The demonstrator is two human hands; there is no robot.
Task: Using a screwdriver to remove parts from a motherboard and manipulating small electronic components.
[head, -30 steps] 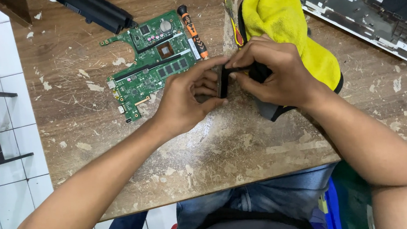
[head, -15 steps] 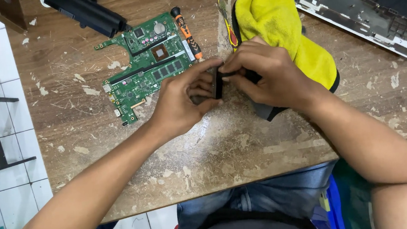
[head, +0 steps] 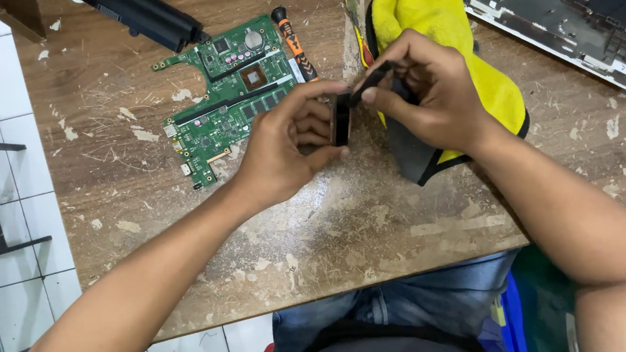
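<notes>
Black part [head: 340, 119]: pinched upright in left hand [head: 288, 152] above counter [head: 318, 236], right hand [head: 427, 94] gripping its top edge; best kept steady, fingers clear of yellow cloth [head: 451, 28].

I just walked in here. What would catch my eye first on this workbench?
Probably the bright yellow cloth at the top middle of the scratched wooden table. Just in front of it, the left hand and right hand together pinch a small black part. To their left lies a green circuit board, bare on the wood.
</notes>
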